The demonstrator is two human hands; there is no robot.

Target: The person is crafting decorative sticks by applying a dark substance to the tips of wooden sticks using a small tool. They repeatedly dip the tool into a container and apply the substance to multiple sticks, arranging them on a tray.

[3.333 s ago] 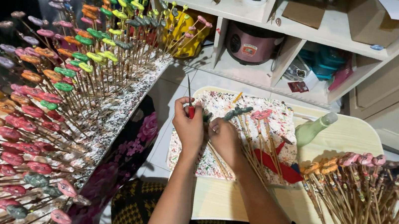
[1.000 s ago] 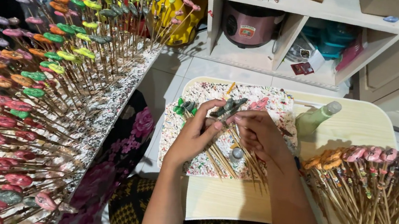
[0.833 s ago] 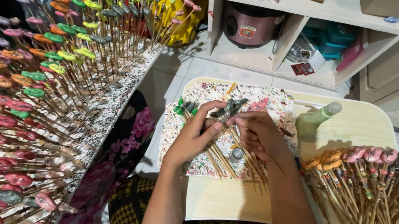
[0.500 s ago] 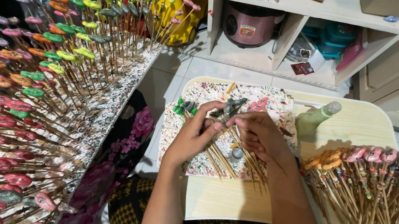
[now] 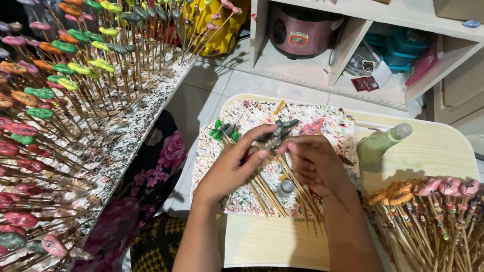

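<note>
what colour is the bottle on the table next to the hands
Pale green, with a clear cap: the bottle shows in the head view, lying tilted on the table.

Both forearms are bare from the elbows down to the wrists, with no sleeves showing on them. The left hand (image 5: 237, 164) and the right hand (image 5: 315, 164) wear no gloves, and no rings, bracelets or watch can be made out. At the bottom edge, the person's clothing is a dark fabric in a small black-and-mustard houndstooth check. Beside it on the left lies black cloth printed with large pink and magenta roses.
</note>
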